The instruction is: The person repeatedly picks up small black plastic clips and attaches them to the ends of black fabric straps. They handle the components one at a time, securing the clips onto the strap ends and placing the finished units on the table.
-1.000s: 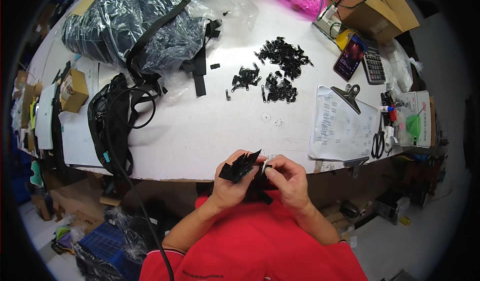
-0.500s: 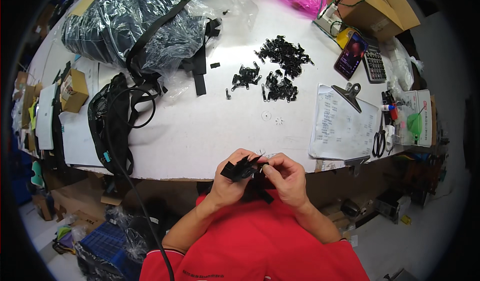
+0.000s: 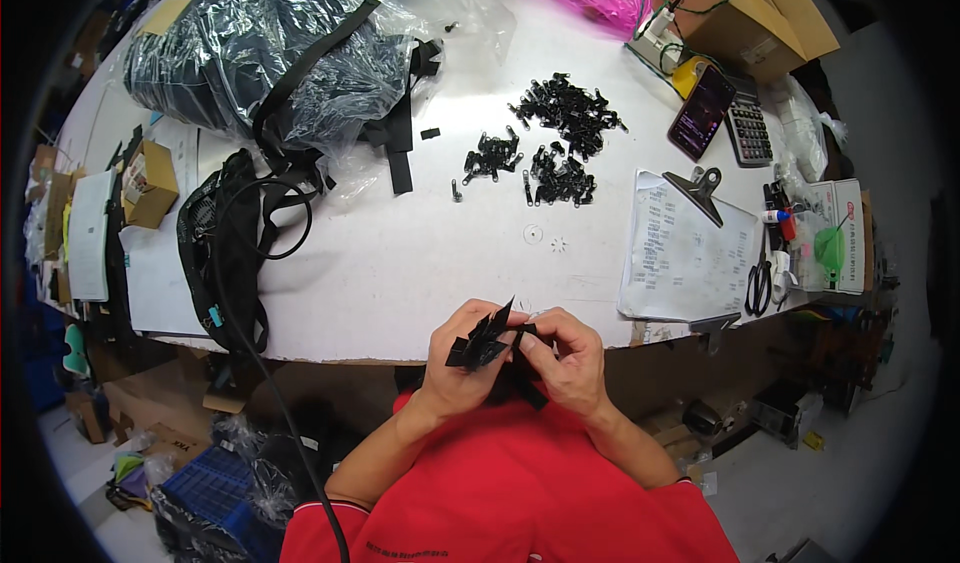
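Note:
Close to my body, at the table's near edge, my left hand (image 3: 452,368) is closed around a bunch of short black fabric strips (image 3: 482,343) whose ends fan out upward. Beside it, my right hand (image 3: 574,361) pinches a black strip (image 3: 524,331) between thumb and fingers. Longer black material hangs below the hands, partly hidden by them. Farther up the white table (image 3: 430,263) lie black zipper sliders in a large pile (image 3: 568,113) and two smaller piles, one on the left (image 3: 492,155) and one nearer (image 3: 560,177). A lone slider (image 3: 456,191) sits apart.
A plastic-wrapped dark bundle (image 3: 240,53) and a black bag (image 3: 215,243) occupy the left. At right are a clipboard with papers (image 3: 690,253), scissors (image 3: 758,285), a phone (image 3: 702,113), a calculator (image 3: 750,128) and a cardboard box (image 3: 770,28). A black cable (image 3: 265,363) runs past my left arm.
The strips in my left hand have tilted more upright and spread apart. My right hand has shifted slightly left and down, and more of the strip it pinches shows.

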The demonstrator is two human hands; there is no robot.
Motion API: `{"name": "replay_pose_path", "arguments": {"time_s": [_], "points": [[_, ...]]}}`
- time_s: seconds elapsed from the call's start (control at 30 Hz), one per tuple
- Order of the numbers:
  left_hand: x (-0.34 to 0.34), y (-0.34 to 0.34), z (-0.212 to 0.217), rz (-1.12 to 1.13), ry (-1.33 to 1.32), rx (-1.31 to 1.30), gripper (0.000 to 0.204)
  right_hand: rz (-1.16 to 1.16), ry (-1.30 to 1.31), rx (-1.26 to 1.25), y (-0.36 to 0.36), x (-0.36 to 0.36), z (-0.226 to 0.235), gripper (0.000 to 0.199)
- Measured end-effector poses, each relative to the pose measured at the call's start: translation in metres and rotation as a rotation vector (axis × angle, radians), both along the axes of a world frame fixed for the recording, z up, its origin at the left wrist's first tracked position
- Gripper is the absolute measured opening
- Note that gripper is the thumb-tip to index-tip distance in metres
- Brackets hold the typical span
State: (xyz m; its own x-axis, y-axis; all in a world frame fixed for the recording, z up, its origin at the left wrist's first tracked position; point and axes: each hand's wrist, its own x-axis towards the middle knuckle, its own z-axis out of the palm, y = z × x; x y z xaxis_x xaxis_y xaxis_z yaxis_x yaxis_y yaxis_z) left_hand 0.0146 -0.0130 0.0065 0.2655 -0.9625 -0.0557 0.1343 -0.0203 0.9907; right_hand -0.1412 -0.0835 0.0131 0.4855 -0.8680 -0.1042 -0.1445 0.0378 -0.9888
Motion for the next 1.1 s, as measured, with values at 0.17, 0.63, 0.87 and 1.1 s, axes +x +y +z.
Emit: {"name": "replay_pose_path", "arguments": {"time_s": [0.17, 0.63, 0.87, 1.1], "points": [[0.000, 0.000, 0.002, 0.015, 0.041, 0.010, 0.019, 0.011, -0.021, -0.023, -0.002, 0.001, 0.001, 0.009], [-0.004, 0.005, -0.003, 0.123, -0.233, -0.088, 0.017, 0.072, 0.091, -0.015, 0.001, 0.004, 0.016, 0.008], [-0.006, 0.007, -0.004, 0.179, -0.094, -0.122, 0.016, 0.097, 0.138, -0.594, -0.008, 0.005, 0.008, 0.009], [0.004, 0.007, -0.015, 0.068, -0.226, -0.261, 0.020, 0.120, -0.020, -0.351, -0.013, 0.001, 0.014, 0.012]]}}
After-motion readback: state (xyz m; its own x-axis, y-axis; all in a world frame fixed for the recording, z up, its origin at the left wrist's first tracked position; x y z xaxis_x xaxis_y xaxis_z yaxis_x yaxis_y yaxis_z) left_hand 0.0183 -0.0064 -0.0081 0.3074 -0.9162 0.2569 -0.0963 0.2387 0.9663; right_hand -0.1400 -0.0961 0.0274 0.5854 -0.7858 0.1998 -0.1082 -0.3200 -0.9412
